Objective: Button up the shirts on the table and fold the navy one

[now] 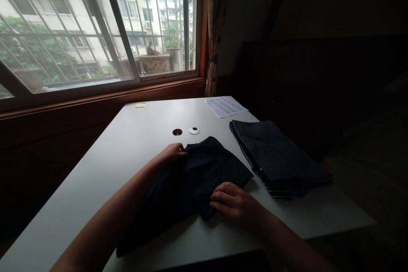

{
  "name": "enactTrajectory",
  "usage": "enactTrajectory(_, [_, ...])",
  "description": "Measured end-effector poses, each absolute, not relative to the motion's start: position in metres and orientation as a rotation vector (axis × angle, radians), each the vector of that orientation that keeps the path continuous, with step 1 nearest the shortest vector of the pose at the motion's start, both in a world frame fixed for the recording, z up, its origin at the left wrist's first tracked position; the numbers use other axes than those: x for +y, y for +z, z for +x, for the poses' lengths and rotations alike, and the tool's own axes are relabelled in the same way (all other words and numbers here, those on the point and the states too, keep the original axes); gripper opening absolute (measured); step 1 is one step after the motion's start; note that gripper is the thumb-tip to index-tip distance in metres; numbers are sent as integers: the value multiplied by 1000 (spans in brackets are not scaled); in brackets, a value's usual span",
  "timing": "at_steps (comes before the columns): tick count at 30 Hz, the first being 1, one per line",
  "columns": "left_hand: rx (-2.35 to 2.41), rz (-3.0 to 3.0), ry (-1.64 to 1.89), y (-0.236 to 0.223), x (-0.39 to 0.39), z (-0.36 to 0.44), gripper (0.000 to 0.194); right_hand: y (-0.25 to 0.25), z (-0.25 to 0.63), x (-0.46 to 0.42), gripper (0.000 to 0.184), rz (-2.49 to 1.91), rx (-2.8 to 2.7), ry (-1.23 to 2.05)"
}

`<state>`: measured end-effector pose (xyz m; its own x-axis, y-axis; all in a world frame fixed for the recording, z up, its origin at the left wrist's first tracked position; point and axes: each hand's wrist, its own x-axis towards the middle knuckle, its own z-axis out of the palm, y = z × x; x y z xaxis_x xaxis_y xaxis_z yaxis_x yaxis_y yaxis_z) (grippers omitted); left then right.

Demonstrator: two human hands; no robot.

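Note:
A dark navy cloth (204, 170), perhaps a garment, lies partly folded and rumpled on the white table (95, 165). At its far left corner, my left hand (174, 151) pinches the edge between thumb and fingers. My right hand (231, 202) has its fingers curled on the cloth's near right edge, with the thumb hidden. The left part of the cloth spreads toward me, partly behind my left forearm. To the right sits a stack of folded dark cloths (277, 153), with thin pale edges showing along its left side.
Printed paper sheets (226, 106) lie at the table's far right corner, and a yellow sticky note (140, 105) at the far left. A round cable hole (177, 132) is beside its loose white cover (194, 130). Beyond stand a barred window (95, 29) and a curtain (213, 29).

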<state>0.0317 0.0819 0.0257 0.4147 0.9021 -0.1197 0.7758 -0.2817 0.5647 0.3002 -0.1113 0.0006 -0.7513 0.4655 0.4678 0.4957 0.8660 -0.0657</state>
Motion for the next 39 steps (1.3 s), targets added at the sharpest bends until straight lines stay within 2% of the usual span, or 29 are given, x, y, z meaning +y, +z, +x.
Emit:
enactTrajectory(7, [1356, 1922, 431, 33, 85, 32, 27, 4, 297, -111, 17, -725, -2433, -26])
enactTrajectory(11, [1277, 1738, 615, 41, 85, 32, 36, 20, 295, -113, 25, -794, -2178, 53])
enactTrajectory(16, [1142, 1537, 801, 67, 80, 25, 44, 46, 280, -114, 27, -811, -1961, 18])
enactTrajectory(23, [1024, 1350, 969, 118, 58, -25, 51, 77, 225, -120, 29, -622, -1980, -17])
enactTrajectory(28, [1108, 1376, 951, 137, 30, -79, 54, 91, 175, -123, 21, -465, -2028, -47])
enactTrajectory(33, [1267, 1456, 840, 121, 3, -131, 53, 85, 134, -128, 6, -346, -2164, -82])
enactTrajectory(36, [1378, 1524, 791, 97, -7, -153, 54, 67, 112, -134, 15, -301, -2291, -101])
enactTrajectory(39, [1469, 1584, 674, 69, -8, -166, 56, 40, 98, -139, 16, -307, -2451, -112])
